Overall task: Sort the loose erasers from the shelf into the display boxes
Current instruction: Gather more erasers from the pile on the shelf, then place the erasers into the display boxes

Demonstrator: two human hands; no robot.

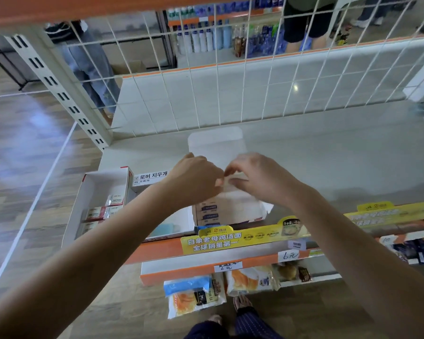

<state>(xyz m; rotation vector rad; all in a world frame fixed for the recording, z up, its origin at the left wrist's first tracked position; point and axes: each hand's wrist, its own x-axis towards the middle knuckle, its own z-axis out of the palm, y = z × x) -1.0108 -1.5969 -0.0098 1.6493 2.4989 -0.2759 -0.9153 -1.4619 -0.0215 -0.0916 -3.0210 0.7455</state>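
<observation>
**Hands meet over a display box on a shop shelf**

Bare forearms reach up from the bottom corners of the view, and below them dark striped trouser legs and sandalled feet (241,304) stand on a wood-look floor (27,148). The left hand (194,179) is curled into a loose fist; the right hand (260,177) has its fingers bent, and the fingertips of both come together over a white display box (228,206). Whether they pinch an eraser cannot be told, as the spot is blurred. That box stands near the front edge of a pale shelf (328,152), its flap (216,143) raised behind the hands. To its left lies an open red-trimmed box (93,192) with several wrapped erasers (103,211) inside. A white wire grid (230,77) backs the shelf. A yellow banner (230,238) and handwritten price tags run along the orange shelf edges, with packaged snacks (194,294) on the tier below. Beyond the grid are bottles (203,37) on another rack and the legs of other people.
</observation>
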